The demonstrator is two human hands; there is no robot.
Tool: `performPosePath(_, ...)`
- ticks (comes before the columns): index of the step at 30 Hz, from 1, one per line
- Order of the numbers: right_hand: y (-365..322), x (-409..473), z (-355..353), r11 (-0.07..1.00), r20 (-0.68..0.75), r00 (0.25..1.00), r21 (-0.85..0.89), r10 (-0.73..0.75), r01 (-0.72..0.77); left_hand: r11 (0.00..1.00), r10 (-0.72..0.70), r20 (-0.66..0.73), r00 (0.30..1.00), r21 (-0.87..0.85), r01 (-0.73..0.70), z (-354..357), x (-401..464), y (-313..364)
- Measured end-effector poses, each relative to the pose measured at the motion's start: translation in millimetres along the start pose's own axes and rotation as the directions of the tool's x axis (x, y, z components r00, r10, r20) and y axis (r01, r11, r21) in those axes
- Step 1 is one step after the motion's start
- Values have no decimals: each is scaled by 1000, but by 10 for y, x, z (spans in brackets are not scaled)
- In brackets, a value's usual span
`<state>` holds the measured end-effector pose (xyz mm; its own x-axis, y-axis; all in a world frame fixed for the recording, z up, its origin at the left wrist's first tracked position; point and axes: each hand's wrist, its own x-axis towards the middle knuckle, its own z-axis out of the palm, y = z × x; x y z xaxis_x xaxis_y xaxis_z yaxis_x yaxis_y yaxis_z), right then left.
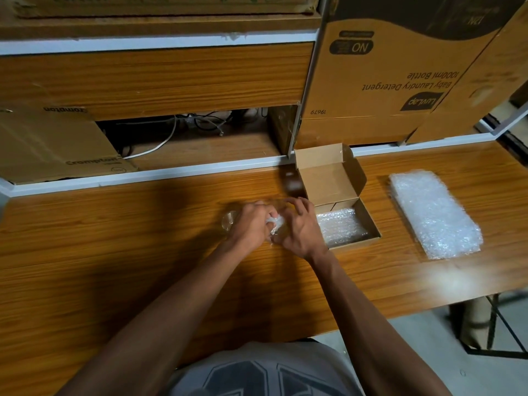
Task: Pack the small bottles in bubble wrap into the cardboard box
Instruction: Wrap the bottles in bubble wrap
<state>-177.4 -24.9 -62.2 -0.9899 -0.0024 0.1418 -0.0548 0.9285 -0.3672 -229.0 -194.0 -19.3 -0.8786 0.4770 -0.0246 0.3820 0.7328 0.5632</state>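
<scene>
My left hand (249,224) and my right hand (297,228) meet over the middle of the wooden table, both gripping a crumpled piece of bubble wrap (275,224) between them. What it wraps is hidden by my fingers. A small clear object (229,221), blurred, lies just left of my left hand. A dark small bottle (292,181), blurred, stands beside the open cardboard box (371,227). The box sits right of my hands with its lid up; bubble wrap (340,225) lies inside it.
A stack of bubble wrap sheets (434,214) lies on the table right of the box. Large cartons (394,81) stand behind at the back right, another carton (54,144) at the back left. Cables (183,127) lie in a recess behind the white rail. The table's edge falls away at the right.
</scene>
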Motion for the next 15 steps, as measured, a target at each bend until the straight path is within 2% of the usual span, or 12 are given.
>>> performPosePath(4, 118, -91, -46, 999, -68, 998, -36, 4, -6, 997, 58, 12, 998, 46, -59, 47, 13, 119)
performPosePath(9, 224, -164, -53, 999, -105, 994, -54, -9, 4, 962, 131, -23, 991, 245, -122, 56, 13, 254)
performPosePath(15, 251, -219, 25, 998, -129, 991, 54, 40, -33, 915, 132, 106, 986, 369, -162, 104, 47, 316)
